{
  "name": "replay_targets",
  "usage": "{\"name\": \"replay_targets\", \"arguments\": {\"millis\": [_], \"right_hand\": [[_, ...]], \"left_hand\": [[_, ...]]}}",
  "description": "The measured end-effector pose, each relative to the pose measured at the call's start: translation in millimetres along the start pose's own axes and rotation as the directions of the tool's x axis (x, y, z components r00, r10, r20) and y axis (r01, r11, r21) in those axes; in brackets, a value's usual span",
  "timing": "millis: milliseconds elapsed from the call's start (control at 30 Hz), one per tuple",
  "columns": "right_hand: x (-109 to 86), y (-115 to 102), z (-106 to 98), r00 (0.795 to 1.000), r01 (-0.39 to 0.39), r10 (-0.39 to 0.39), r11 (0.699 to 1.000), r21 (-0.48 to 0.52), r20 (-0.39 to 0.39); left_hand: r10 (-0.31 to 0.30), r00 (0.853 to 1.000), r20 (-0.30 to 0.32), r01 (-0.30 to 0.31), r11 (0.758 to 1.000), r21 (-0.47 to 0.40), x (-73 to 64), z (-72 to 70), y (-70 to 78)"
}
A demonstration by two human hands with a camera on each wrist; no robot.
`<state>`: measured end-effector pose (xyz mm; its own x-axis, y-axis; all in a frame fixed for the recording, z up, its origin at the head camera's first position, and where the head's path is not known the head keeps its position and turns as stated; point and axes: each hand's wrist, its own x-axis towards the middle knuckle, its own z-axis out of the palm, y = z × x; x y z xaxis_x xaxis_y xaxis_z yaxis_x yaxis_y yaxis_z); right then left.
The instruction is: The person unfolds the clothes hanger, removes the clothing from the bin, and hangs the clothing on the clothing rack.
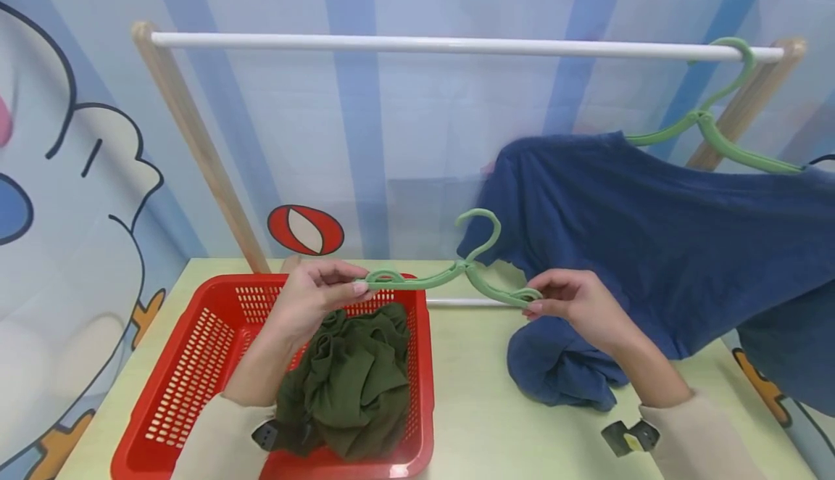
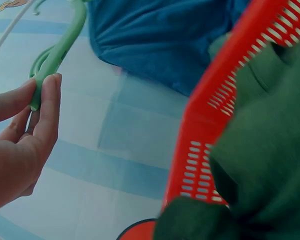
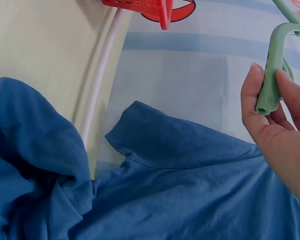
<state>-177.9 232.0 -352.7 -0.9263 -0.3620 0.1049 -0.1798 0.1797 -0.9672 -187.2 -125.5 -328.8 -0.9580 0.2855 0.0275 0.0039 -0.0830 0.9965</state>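
A green clothes hanger (image 1: 435,279) is held up between the two hands, its hook pointing upward. My left hand (image 1: 309,297) pinches one arm's end between thumb and fingers, over the red basket. The other end is pinched by my right hand (image 1: 580,306); the right wrist view shows the hanger's hollow tip (image 3: 265,106) poking out past the fingers. Behind the right hand, a blue shirt (image 1: 587,233) hangs from a second green hanger (image 1: 724,143) on the rail, one part of it lying bunched on the table. Dark green clothing (image 1: 359,386) lies crumpled below the left hand.
A red plastic basket (image 1: 425,422) stands at the left of the pale table (image 1: 476,386) and contains the green clothing. Above runs a white rail (image 1: 417,44) between wooden posts (image 1: 202,154). A lower white bar (image 1: 466,302) crosses near the table's back. Printed cloth forms the backdrop.
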Motion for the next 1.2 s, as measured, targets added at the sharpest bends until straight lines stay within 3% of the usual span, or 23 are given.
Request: {"name": "replay_targets", "arguments": {"millis": [200, 433, 633, 900, 1000, 1133, 1200], "right_hand": [[0.8, 3, 2, 1.000, -0.012, 0.012, 1.000, -0.014, 0.002], [2.7, -4, 2, 0.999, -0.035, 0.034, 0.998, -0.056, -0.003], [6.0, -11, 6, 0.999, 0.011, -0.005, 0.982, -0.186, 0.036], [6.4, -7, 7, 0.995, 0.092, -0.082, 0.975, -0.200, 0.055], [6.2, -6, 7, 0.994, 0.100, -0.091, 0.975, -0.198, 0.054], [6.2, -6, 7, 0.993, 0.115, -0.107, 0.973, -0.199, 0.051], [6.2, -7, 7, 0.992, 0.121, -0.114, 0.972, -0.199, 0.050]], "left_hand": [[-0.031, 0.999, -0.008, 0.032, 0.987, 0.158, -1.5, -0.3, 0.1], [-0.023, 1.000, 0.021, 0.012, 0.912, 0.410, -2.6, 3.7, 7.4], [0.013, 1.000, 0.013, -0.018, 0.896, 0.443, -4.2, 11.1, 10.3], [0.024, 1.000, -0.014, -0.015, 0.899, 0.439, -3.4, 12.7, 10.5], [0.042, 0.999, 0.015, -0.044, 0.866, 0.498, -4.2, 12.6, 10.0], [0.090, 0.992, 0.087, -0.124, 0.800, 0.587, -4.4, 12.2, 8.9], [0.101, 0.988, 0.120, -0.153, 0.783, 0.603, -4.0, 12.7, 8.0]]}}
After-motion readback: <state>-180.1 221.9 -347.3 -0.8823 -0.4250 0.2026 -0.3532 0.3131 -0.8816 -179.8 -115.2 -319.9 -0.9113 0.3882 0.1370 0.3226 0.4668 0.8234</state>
